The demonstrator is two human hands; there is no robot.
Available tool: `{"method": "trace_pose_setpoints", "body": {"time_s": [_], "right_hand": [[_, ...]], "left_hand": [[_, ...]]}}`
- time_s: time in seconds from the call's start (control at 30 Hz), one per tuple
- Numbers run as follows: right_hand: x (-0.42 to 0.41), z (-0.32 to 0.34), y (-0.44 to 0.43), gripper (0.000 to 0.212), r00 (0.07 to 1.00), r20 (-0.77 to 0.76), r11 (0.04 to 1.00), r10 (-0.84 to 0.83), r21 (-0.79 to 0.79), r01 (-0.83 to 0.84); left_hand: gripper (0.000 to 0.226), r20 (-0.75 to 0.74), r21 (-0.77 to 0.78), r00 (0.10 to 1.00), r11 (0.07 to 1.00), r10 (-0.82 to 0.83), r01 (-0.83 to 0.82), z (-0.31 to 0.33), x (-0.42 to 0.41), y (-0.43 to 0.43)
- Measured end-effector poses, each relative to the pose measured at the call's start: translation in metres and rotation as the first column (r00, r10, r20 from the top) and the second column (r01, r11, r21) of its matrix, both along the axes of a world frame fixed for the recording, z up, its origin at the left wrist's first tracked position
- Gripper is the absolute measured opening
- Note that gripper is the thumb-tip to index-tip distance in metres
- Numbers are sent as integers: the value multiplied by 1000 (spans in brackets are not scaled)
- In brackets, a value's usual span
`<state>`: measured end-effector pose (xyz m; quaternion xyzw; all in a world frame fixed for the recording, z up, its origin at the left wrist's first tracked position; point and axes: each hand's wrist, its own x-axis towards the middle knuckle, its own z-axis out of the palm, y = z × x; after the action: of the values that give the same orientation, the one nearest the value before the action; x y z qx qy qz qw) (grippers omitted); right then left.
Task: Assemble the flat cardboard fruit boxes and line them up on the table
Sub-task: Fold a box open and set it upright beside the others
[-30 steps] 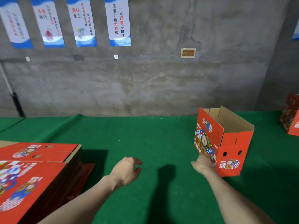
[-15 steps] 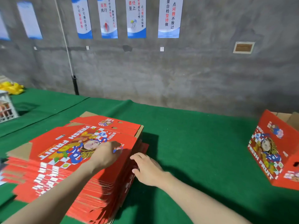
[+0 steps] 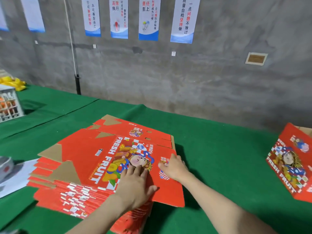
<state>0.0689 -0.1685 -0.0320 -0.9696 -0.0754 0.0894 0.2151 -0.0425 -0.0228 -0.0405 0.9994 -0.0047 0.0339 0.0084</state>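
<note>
Since half a second ago my left hand [image 3: 135, 184] has slid toward the near side of the top sheet. My right hand [image 3: 174, 168] has come off the pile's side onto the sheet's right edge. The left fingers [image 3: 135, 171] lie straight and close together, pressed flat on the printed cartoon face. The right thumb sits on top of the sheet and the other fingers bend over its edge, so that hand pinches the cardboard.

Both hands are on the top flat red cardboard fruit box [image 3: 104, 159], printed FRESH FRUIT. Its near right corner juts out past the stack of flat red cardboard boxes [image 3: 45, 168] beneath it. The stack lies on the green felt-covered counter [image 3: 219, 149].

Well apart to the right stands an assembled red cardboard box [image 3: 290, 164], partly cut off by the frame. At the far left are a white plastic crate [image 3: 8, 105] and a white paper sheet [image 3: 15, 176]. Behind everything is a grey concrete wall [image 3: 185, 81] hung with blue-and-white posters [image 3: 183, 19].
</note>
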Motion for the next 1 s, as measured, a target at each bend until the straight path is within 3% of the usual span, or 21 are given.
{"method": "trace_pose_setpoints", "body": {"time_s": [0.03,0.1,0.2,0.3,0.4,0.47,0.57,0.63,0.7,0.8,0.9,1.0], "right_hand": [[3,-5,-6,76,996,-47,998,-69,-8,69],[6,-13,-23,75,975,-88,978,-204,13,206],[8,-23,-52,45,893,-139,859,-427,245,449],[5,-28,-70,33,807,-336,629,-486,506,590],[1,-25,-76,35,777,-410,526,-478,574,627],[0,-21,-80,28,774,-439,489,-456,603,631],[-2,-18,-109,39,776,-428,472,-464,622,625],[-4,-20,-139,49,781,-411,467,-471,634,616],[-9,-26,-167,50,789,-416,432,-452,672,602],[-23,-35,-196,37,770,-490,352,-409,694,628],[-32,-36,-217,16,786,-529,293,-321,734,613],[-39,-33,-242,13,792,-523,280,-315,746,604]], "left_hand": [[78,-12,10,999,999,-53,53,-1,-4,-12],[77,-59,31,991,992,-122,124,-3,-9,-30],[68,-92,8,980,984,-178,180,4,-10,-40],[51,-71,-176,975,965,-212,197,13,-3,-32],[30,-7,-413,984,896,-181,162,19,13,-14],[30,46,-417,995,903,-89,101,21,26,4],[59,45,-245,977,950,210,-193,25,40,41],[65,31,-275,930,897,367,-345,27,46,66],[54,0,-394,914,840,407,-374,31,51,82],[20,-41,-685,950,683,310,-253,37,55,79],[17,-202,-905,970,354,134,-237,42,64,57],[12,-241,-969,965,39,102,-246,42,71,31]]}}
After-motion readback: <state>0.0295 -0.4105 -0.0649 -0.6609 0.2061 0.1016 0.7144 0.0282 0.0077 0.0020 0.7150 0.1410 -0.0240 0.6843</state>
